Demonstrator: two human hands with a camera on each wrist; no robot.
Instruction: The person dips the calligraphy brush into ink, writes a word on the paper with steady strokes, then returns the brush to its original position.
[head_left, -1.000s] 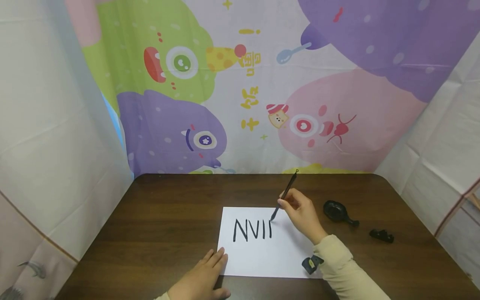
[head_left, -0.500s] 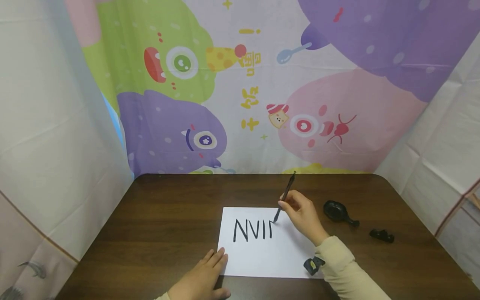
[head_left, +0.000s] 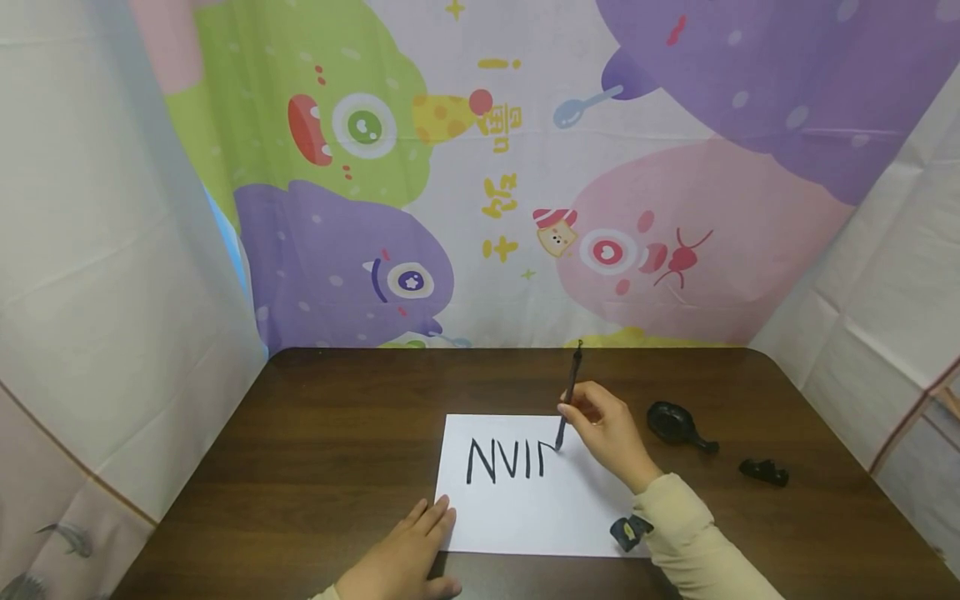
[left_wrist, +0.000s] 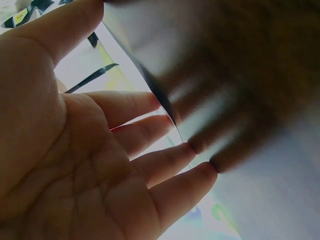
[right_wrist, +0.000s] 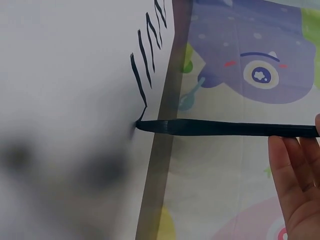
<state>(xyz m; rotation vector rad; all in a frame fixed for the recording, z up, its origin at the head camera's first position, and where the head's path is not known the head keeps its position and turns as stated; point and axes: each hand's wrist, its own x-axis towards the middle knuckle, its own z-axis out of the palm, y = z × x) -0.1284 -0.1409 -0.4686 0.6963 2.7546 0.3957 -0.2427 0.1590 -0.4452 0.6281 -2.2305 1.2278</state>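
A white sheet of paper (head_left: 525, 521) lies on the dark wooden table (head_left: 315, 433), with black strokes reading like "NVI" and an angled stroke after them. My right hand (head_left: 611, 433) pinches a dark ink brush (head_left: 572, 379), held nearly upright with its looped end up. In the right wrist view the bristle tip of the brush (right_wrist: 210, 127) meets the paper at the end of a thin dark line. With fairly straight fingers, my left hand (head_left: 401, 550) rests at the paper's left edge, fingertips on the sheet. The left wrist view shows its palm and fingers (left_wrist: 165, 167) close up.
Right of my right hand lies a black, dish-like object with a short handle (head_left: 672, 422). Farther right is a small black bumpy piece, perhaps a brush rest (head_left: 763, 472). A cartoon-printed curtain (head_left: 510, 308) hangs behind the table.
The brush tip has moved right and slightly down, drawing a slanting line from the top of the last upright stroke. The brush stands more upright. My left hand has stayed still.
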